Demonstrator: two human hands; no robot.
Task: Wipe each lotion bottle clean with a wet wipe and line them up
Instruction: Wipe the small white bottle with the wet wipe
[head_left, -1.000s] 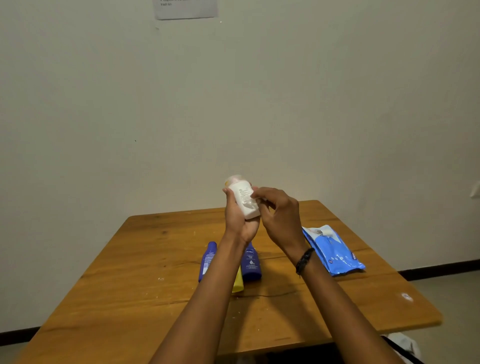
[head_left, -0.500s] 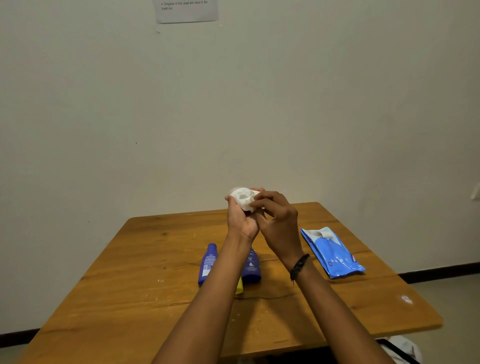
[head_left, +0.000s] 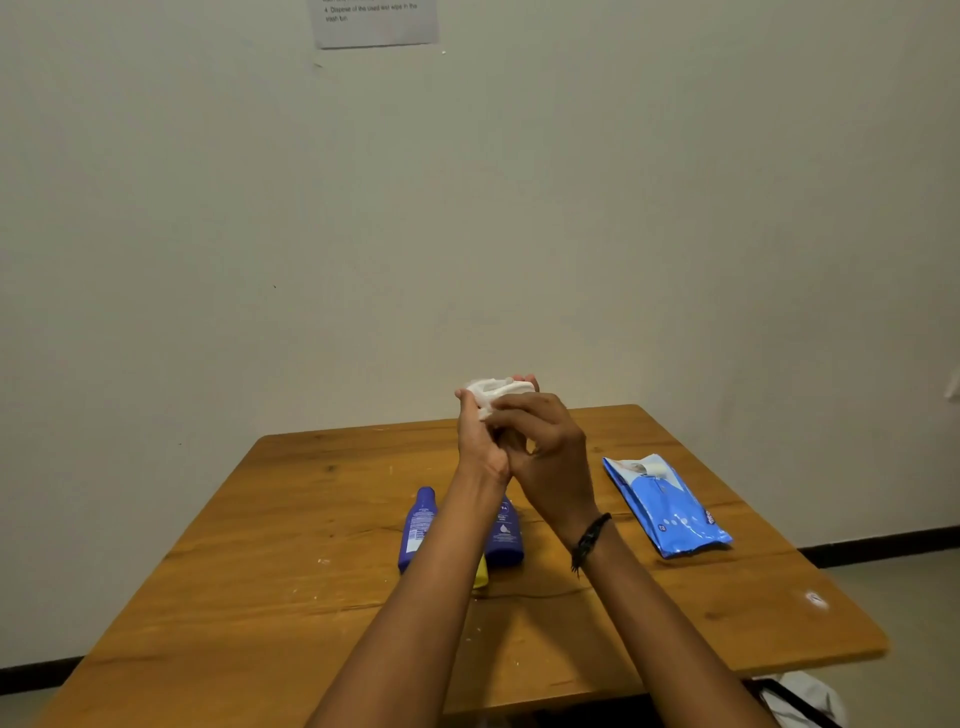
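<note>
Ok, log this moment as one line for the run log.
step: wiping | left hand: white bottle | right hand: wet wipe on bottle | table: two blue bottles, one yellow, lying; wipes pack right

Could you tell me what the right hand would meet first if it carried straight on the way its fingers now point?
The right hand points up and left, so it would press first into the white wipe bunched against the left hand. Past those, only the bare wall shows, though depth is unclear.
</note>
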